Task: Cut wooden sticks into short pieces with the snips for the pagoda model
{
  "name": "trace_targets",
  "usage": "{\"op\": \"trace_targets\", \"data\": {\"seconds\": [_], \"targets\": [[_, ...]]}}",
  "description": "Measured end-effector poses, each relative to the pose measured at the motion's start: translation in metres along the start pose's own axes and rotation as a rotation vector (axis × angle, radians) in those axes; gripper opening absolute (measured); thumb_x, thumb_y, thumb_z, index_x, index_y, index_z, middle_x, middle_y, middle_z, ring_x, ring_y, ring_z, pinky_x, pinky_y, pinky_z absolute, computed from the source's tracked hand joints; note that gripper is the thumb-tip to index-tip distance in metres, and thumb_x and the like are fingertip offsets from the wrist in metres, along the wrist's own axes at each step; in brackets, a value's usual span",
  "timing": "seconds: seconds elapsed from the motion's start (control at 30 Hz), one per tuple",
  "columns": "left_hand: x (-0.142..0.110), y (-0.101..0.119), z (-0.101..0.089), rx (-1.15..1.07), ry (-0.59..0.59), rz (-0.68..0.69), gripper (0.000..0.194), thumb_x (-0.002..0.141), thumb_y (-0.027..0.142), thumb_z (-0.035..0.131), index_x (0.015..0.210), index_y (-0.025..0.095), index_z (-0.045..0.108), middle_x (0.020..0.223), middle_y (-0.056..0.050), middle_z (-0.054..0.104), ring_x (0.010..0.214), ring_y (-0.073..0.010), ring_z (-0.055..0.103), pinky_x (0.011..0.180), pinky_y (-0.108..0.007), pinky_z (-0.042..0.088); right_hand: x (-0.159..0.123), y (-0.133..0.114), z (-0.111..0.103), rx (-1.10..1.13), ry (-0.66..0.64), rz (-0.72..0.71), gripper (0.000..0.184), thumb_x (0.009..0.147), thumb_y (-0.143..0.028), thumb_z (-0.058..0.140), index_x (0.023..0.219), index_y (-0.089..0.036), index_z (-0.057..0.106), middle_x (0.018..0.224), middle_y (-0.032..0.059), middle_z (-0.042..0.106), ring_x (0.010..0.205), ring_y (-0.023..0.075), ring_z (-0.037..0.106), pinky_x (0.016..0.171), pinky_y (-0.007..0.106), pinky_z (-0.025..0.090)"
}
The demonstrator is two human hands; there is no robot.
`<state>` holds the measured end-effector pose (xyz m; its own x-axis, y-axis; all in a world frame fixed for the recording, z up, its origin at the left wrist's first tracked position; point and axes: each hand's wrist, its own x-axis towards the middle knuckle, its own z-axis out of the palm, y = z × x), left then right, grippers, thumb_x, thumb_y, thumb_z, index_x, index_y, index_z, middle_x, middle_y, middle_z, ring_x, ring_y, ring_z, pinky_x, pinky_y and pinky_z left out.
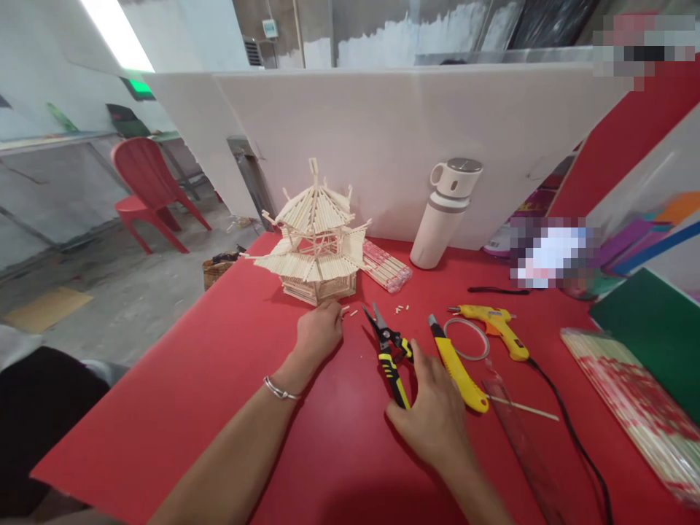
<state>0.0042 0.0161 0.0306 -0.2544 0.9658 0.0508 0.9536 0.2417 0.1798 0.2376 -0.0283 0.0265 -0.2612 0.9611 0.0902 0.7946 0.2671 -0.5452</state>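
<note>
A small pavilion model point(316, 244) built of wooden sticks stands on the red table point(219, 379). My left hand point(319, 332) rests just in front of its base, fingers curled together over a tiny stick piece near the loose offcuts point(402, 309). My right hand point(434, 419) lies on the table with its fingers around the handles of black-and-yellow cutting pliers point(389, 350), whose jaws point toward the model. A yellow utility knife point(458, 368) lies right beside that hand.
A yellow glue gun point(495, 326) with a black cord, a tape ring point(467, 338), a clear ruler point(517, 434), one loose skewer, two packs of sticks point(386, 266) point(637, 405), and a white flask point(445, 211) sit on the table. A red chair point(150, 189) stands left.
</note>
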Motion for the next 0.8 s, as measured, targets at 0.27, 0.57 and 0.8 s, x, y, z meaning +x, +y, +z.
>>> {"op": "trace_targets", "data": {"seconds": [0.27, 0.57, 0.8], "targets": [[-0.002, 0.004, 0.003, 0.038, -0.068, -0.018, 0.033, 0.102, 0.035, 0.030, 0.104, 0.022, 0.060, 0.118, -0.010, 0.065, 0.096, -0.0220, 0.066, 0.069, -0.029, 0.044, 0.001, 0.014, 0.010, -0.067, 0.061, -0.053, 0.090, 0.071, -0.028, 0.063, 0.153, -0.017, 0.027, 0.126, 0.0171, 0.058, 0.122, 0.0396, 0.052, 0.103, 0.055, 0.041], [-0.003, 0.004, 0.002, -0.003, -0.012, -0.063, 0.033, 0.103, 0.037, 0.030, 0.102, 0.023, 0.060, 0.135, -0.010, 0.056, 0.097, -0.0208, 0.065, 0.067, -0.029, 0.044, -0.001, 0.016, 0.010, -0.081, 0.062, -0.076, 0.093, 0.071, -0.027, 0.063, 0.154, -0.021, 0.022, 0.127, 0.0168, 0.058, 0.119, 0.0402, 0.054, 0.100, 0.056, 0.043], [-0.005, 0.006, -0.007, -0.042, 0.108, -0.174, 0.029, 0.100, 0.037, 0.037, 0.107, 0.023, 0.062, 0.125, -0.011, 0.059, 0.097, -0.0223, 0.065, 0.069, -0.031, 0.045, -0.003, 0.012, 0.010, -0.096, 0.132, -0.112, 0.088, 0.072, -0.026, 0.060, 0.152, -0.020, 0.025, 0.123, 0.0161, 0.060, 0.114, 0.0382, 0.057, 0.097, 0.054, 0.045]]}}
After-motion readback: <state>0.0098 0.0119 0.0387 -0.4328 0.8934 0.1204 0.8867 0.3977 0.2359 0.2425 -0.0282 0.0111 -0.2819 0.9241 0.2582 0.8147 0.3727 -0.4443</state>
